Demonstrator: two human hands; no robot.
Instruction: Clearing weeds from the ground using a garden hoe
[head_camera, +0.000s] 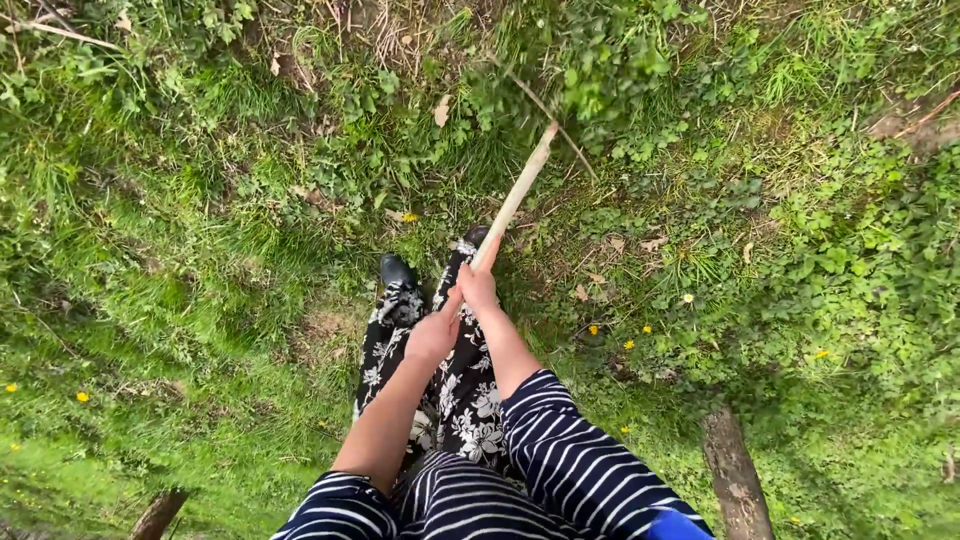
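While both hands grip its near end, one pale wooden stick (515, 195) slants up and to the right, long axis running from the hands toward the weeds (590, 60), where its far tip blurs into leaves. The left hand (432, 335) closes just behind the right hand (478, 287). Two black shoes (396, 270) show on the grass (180, 300), one half hidden by the patterned skirt (460, 400). Two wooden stakes (735, 480) are cut off by the bottom edge
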